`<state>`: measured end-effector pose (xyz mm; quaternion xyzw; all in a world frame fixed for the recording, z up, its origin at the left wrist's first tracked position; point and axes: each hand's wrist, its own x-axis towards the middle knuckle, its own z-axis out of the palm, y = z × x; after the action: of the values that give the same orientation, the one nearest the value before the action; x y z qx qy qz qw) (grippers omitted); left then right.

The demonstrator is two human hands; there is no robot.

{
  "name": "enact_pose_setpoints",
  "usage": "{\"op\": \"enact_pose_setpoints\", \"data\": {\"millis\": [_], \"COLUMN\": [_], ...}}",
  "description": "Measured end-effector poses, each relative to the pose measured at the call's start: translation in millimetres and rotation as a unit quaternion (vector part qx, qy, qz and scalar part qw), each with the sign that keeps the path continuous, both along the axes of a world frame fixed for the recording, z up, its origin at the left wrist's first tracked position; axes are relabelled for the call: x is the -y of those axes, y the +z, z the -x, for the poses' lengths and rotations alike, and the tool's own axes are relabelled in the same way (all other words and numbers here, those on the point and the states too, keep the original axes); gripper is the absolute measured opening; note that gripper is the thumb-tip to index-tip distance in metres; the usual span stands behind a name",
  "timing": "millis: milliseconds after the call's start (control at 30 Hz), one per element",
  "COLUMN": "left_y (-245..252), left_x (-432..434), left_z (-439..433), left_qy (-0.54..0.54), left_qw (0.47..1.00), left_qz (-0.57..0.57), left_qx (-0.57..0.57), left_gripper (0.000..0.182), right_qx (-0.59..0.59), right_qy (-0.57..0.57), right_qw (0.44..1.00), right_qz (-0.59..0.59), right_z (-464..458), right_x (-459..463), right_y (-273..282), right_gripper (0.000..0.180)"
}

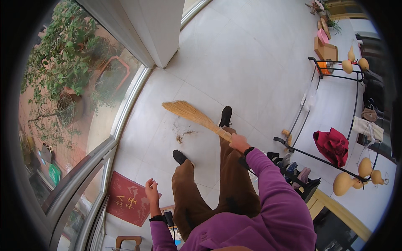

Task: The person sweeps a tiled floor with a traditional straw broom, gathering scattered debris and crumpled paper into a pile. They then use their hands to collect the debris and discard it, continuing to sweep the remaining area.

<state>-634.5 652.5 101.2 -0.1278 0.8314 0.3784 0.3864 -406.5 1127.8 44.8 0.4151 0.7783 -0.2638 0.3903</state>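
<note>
My right hand point(240, 143) is closed round the bound handle of a straw broom point(194, 116), above my right leg. The broom's bristles fan out to the left, beyond my feet. A small pile of dirt and debris point(179, 138) lies on the pale tiled floor point(150, 125) near my left shoe point(179, 156), below the bristles. Whether the bristle tips touch the floor I cannot tell. My left hand point(152, 188) holds nothing, its fingers partly curled, over the edge of a red doormat point(128, 200) that bears writing.
A glass door frame point(114, 138) runs along the left, with potted plants outside. A white pillar point(157, 31) stands ahead. To the right are a black metal rack point(301, 125) with gourds and a red cloth, a shoe rack point(311, 188), and a cardboard box point(325, 50).
</note>
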Motion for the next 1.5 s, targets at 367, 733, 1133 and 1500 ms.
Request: {"op": "enact_pose_setpoints", "data": {"millis": [367, 733, 1133, 1500], "left_y": [0, -3, -3, 1], "left_x": [-206, -410, -415, -408], "left_z": [-55, -127, -93, -113], "left_qy": [-0.015, -0.039, -0.029, 0.030], "left_qw": [0.998, 0.988, 0.992, 0.993], "left_qz": [0.042, 0.015, 0.016, -0.008], "left_qx": [0.042, 0.147, 0.121, 0.113], "left_gripper": [0.032, 0.032, 0.032, 0.031], "right_qx": [-0.055, -0.162, -0.001, -0.046], "right_qy": [-0.156, -0.473, -0.037, 0.054], "right_qw": [0.984, 0.863, 0.989, 0.997], "right_qz": [-0.064, -0.075, -0.147, -0.015], "right_z": [-102, -22, -53, -56], "right_x": [-257, -581, -479, -383], "right_y": [19, -111, -115, -18], "right_gripper": [0.065, 0.036, 0.075, 0.078]}}
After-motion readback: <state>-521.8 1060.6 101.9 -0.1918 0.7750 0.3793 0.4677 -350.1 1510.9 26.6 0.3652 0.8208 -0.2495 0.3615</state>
